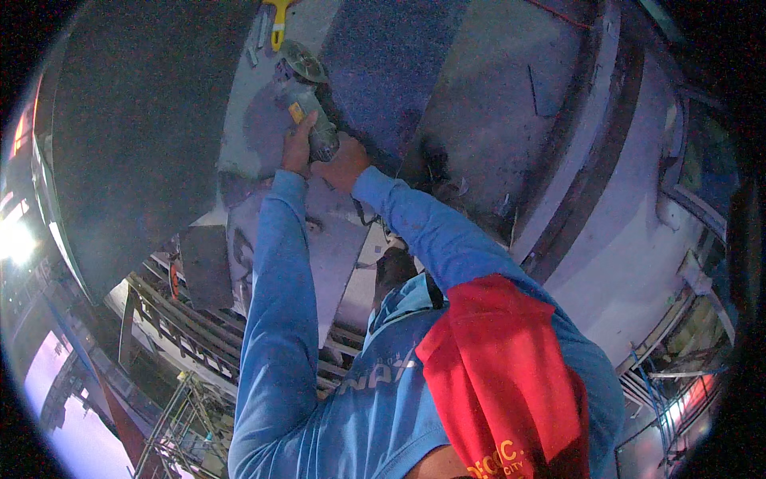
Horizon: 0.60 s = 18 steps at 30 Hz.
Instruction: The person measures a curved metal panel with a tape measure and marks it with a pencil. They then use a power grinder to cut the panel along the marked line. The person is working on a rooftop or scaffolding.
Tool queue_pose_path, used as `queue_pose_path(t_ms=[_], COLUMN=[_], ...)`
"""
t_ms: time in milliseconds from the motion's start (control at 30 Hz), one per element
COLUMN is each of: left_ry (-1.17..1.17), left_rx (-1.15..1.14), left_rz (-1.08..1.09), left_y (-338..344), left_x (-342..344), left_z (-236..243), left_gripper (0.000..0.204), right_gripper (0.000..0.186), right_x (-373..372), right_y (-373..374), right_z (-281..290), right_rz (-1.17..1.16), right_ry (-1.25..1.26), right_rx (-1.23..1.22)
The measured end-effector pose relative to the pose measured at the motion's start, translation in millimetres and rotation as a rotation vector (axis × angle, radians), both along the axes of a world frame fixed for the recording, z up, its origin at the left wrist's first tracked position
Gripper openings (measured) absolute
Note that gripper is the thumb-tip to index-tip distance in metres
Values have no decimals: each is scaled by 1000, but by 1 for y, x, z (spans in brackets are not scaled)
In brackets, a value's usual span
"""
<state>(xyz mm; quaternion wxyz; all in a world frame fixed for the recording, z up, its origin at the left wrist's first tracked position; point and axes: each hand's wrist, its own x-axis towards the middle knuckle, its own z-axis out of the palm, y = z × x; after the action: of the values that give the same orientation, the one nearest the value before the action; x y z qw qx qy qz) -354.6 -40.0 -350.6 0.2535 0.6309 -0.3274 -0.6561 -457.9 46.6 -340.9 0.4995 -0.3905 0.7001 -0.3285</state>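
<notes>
An angle grinder [321,130], greyish green with a yellow patch on its body, lies between my two hands on a grey metal sheet [247,132]. My left hand [296,148] is closed along the grinder's near side, its thumb up by the yellow patch. At the tool's rear end, my right hand [345,163] is wrapped round the body. The round disc [304,62] is at the far end, tilted, and I cannot tell whether it touches the sheet. Beyond the disc lies a yellow-handled tool [278,22], partly cut off by the view's upper edge.
A large dark panel [136,136] rises at the left. Thin pale strips [257,38] lie by the yellow handle. Long raised beams [586,152] run along the right. Slatted metal framing [187,319] shows below left, and a red cloth [503,359] hangs over my right shoulder.
</notes>
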Motion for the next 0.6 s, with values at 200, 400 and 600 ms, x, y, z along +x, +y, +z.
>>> queue_pose_path(t_ms=[200, 400, 600], left_ry=[14, -67, -39], left_rx=[47, 76, 87], left_rz=[-45, 26, 48], left_y=[-4, -4, -3], left_x=[3, 0, -4], left_z=[-1, 2, 7], left_gripper=[73, 83, 84], right_gripper=[67, 67, 71], right_x=[-1, 0, 1], right_y=[-2, -1, -3], right_z=[2, 4, 1], right_rz=[-12, -17, -11], right_ry=[-74, -38, 1], right_rx=[-48, 37, 47])
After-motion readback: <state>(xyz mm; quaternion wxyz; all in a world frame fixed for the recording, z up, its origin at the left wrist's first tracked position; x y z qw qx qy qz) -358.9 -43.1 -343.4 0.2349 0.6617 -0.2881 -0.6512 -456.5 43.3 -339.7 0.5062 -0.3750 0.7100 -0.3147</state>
